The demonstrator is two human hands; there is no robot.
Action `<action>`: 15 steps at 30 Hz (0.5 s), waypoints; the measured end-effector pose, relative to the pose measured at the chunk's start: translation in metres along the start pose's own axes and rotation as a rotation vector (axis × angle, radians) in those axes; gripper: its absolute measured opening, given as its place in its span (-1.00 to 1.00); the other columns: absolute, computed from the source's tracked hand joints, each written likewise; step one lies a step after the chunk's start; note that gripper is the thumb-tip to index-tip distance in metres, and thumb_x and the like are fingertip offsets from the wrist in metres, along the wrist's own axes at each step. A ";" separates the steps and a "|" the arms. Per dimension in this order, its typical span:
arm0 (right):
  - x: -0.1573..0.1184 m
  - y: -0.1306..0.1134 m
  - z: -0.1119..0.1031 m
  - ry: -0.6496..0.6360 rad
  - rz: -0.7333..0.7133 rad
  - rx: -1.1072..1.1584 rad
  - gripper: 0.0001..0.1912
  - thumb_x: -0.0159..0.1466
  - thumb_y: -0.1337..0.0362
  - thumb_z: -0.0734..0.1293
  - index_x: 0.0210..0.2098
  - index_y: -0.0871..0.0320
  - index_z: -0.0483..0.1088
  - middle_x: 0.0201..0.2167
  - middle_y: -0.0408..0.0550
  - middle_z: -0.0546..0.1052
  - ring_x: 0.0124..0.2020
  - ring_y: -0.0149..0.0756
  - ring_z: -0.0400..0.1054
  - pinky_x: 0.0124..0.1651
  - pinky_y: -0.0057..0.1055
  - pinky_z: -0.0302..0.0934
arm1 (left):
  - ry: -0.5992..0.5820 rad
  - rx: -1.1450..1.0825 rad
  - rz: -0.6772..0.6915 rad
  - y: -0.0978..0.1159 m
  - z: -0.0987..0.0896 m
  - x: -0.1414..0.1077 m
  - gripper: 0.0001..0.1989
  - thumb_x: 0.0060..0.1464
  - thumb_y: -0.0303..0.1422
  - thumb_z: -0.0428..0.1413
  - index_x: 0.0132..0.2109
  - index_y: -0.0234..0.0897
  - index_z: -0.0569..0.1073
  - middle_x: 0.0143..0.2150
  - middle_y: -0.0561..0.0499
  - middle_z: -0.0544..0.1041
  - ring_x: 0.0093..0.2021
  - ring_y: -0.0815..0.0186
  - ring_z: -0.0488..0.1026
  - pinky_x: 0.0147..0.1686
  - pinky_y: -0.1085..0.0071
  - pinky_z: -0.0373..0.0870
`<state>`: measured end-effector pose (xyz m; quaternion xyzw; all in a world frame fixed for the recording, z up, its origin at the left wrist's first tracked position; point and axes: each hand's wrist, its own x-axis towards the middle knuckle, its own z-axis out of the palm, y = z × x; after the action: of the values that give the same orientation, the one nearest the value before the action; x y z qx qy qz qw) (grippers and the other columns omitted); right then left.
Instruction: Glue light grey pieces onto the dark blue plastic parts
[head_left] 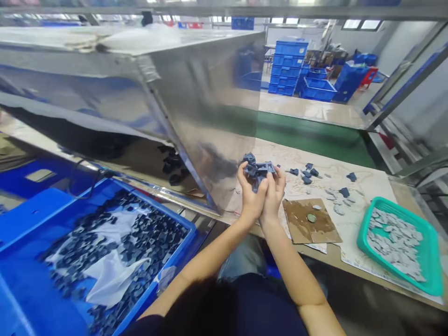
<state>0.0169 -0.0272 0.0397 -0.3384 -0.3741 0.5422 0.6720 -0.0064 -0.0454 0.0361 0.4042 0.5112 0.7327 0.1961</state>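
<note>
Side by side over the worktable [367, 182], my left hand [252, 196] and my right hand [273, 196] are cupped together around a small heap of dark plastic parts [259, 170]. The fingers curl up on both sides of the heap, and the wrists touch. To the right of the hands, several loose dark parts [307, 175] lie on the table. A brown cardboard piece [297, 214] with a round greenish disc [311, 218] on it is just in front of them. Pale flat pieces [339, 208] are scattered beyond the cardboard.
A green basket [434, 261] of pale pieces stands at the right. At the lower left is a blue bin [185, 224] with many dark parts and white sheets. A large metal hood [210, 93] rises left of the hands. Blue crates [285, 70] are stacked behind.
</note>
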 end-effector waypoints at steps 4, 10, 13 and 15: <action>0.051 0.039 -0.022 0.060 -0.025 -0.130 -0.58 0.02 0.06 0.28 -0.17 0.11 0.28 -0.13 -0.03 0.41 -0.09 -0.26 0.32 0.08 -0.22 0.17 | -0.001 -0.004 -0.107 -0.051 0.034 0.023 -0.41 0.08 -0.30 0.08 0.18 -0.20 -0.01 0.24 -0.26 0.19 0.22 0.17 0.26 0.20 0.21 0.22; 0.074 0.068 -0.046 0.109 -0.078 -0.273 -0.64 0.07 0.06 0.23 -0.23 0.16 0.33 -0.18 0.00 0.44 -0.11 -0.25 0.32 0.07 -0.22 0.16 | -0.076 0.300 -0.107 -0.090 0.036 0.035 -0.50 0.02 -0.29 0.15 0.09 -0.29 0.22 0.18 -0.28 0.28 0.26 0.11 0.19 0.27 0.16 0.07; 0.077 0.075 -0.049 0.122 -0.115 -0.341 -0.66 0.08 0.06 0.22 -0.29 0.17 0.37 -0.21 0.00 0.46 -0.11 -0.24 0.30 0.12 -0.21 0.10 | -0.118 0.478 -0.087 -0.098 0.030 0.040 -0.58 0.05 -0.30 0.12 0.05 -0.33 0.30 0.21 -0.32 0.26 0.31 0.07 0.12 0.29 0.10 0.03; 0.078 0.078 -0.048 0.138 -0.138 -0.369 -0.68 0.09 0.06 0.21 -0.31 0.17 0.37 -0.23 0.00 0.47 -0.11 -0.24 0.31 0.13 -0.19 0.08 | -0.140 0.574 -0.060 -0.102 0.027 0.043 -0.65 0.09 -0.31 0.08 0.03 -0.32 0.34 0.23 -0.29 0.27 0.33 0.05 0.08 0.30 0.07 0.00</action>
<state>0.0316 0.0615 -0.0401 -0.4656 -0.4426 0.3926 0.6582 -0.0229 0.0416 -0.0361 0.4775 0.6944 0.5223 0.1303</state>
